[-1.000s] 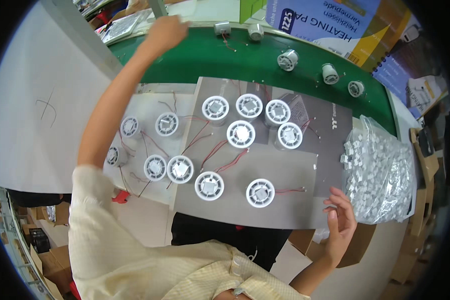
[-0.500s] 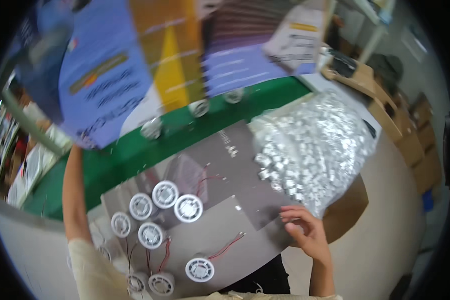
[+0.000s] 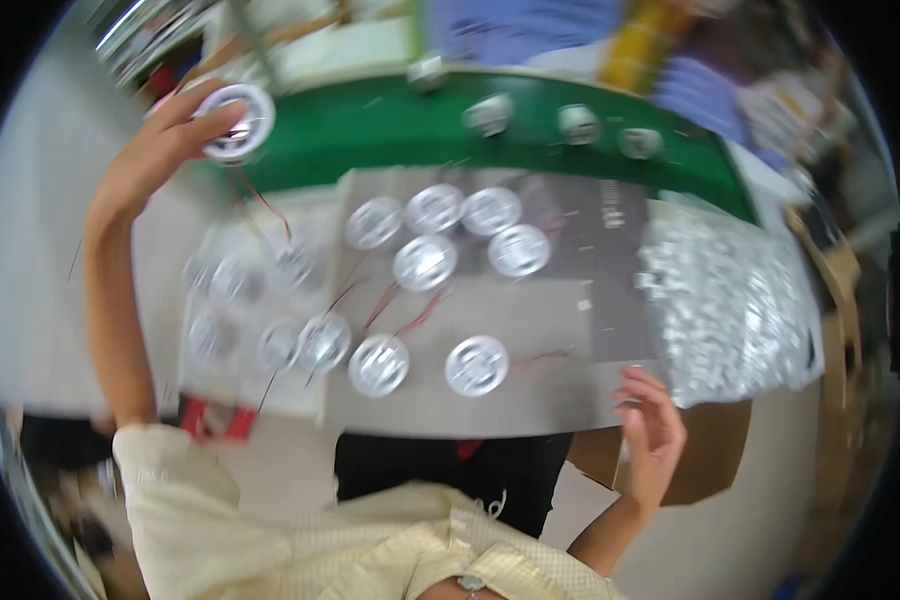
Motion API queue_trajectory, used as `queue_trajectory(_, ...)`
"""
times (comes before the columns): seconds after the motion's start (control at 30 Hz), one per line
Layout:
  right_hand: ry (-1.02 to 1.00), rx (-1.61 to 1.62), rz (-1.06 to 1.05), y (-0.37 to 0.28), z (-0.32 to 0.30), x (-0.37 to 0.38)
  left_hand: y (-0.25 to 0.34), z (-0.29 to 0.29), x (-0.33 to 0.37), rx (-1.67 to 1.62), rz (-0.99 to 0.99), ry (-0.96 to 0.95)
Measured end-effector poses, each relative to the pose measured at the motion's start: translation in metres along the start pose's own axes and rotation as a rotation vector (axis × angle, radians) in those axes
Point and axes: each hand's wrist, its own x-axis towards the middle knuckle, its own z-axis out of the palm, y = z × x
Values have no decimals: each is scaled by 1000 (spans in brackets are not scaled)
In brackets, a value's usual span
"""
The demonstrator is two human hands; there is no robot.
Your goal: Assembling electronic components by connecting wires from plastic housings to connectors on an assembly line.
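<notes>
Upper left: left hand (image 3: 162, 145) clamped on one lamp (image 3: 258, 126). Lower right: right hand (image 3: 655, 428), thumb and fingers apart, near bag (image 3: 735, 305). Centre: other lamps (image 3: 425, 262) occupy the surface (image 3: 540, 305).

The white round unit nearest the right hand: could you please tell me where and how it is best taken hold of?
I would take the white round unit by opposite sides of its rim, coming from the near edge of the grey board. It sits face up with bare board around it, leaving room to grip, while its red wires trail right.
</notes>
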Motion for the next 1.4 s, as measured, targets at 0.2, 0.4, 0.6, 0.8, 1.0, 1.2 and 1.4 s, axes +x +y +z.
queue_trajectory(0.2, -79, -49, -53, 10, 13, -17, -61, 21, -122, 87, -292, -303)
queue_trajectory(0.4, -102, -22, -89, 5, 19, -35, -139, 48, -154, -34, -253, -330)
queue_trajectory(0.6, -169, -19, -46, -5, 23, -44, -150, 77, -162, 41, -145, -91)
queue_trajectory(0.8, -184, -19, -2, -8, 27, -39, -116, 72, -143, 383, 1, 192)
queue_trajectory(1.0, -168, -36, 98, -10, 31, -24, -74, 57, 19, 629, 251, 3)
queue_trajectory(1.2, -48, -28, 109, 2, 12, -14, -195, 137, 301, 823, 545, 155)
queue_trajectory(1.4, 159, -162, 250, 16, -25, -15, -154, 204, 338, 350, 125, -169)
